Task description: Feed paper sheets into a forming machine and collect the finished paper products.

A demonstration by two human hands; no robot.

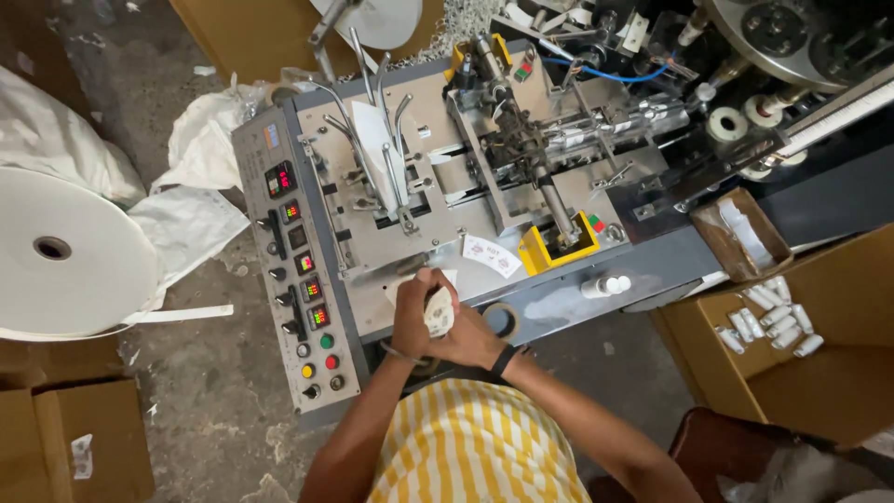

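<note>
Both hands (438, 326) clasped together, fingers wrapped round white paper piece (439, 312)

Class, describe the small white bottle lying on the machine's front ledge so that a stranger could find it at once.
Start at the grey machine and find its yellow block. Just right of it, on the front ledge, lies the small white bottle. Unlike the white rolled pieces in the cardboard box, it lies alone on metal.

Small stack of cut blanks (439, 312) between both hands (438, 321): white with faint print. Below hands, shirt (475, 447): yellow-white stripes. Left of hands, control panel (298, 279): grey; red displays, green, red, yellow buttons. Upper right, bracket (549, 251): yellow. Far left, paper roll (70, 251): white.
</note>
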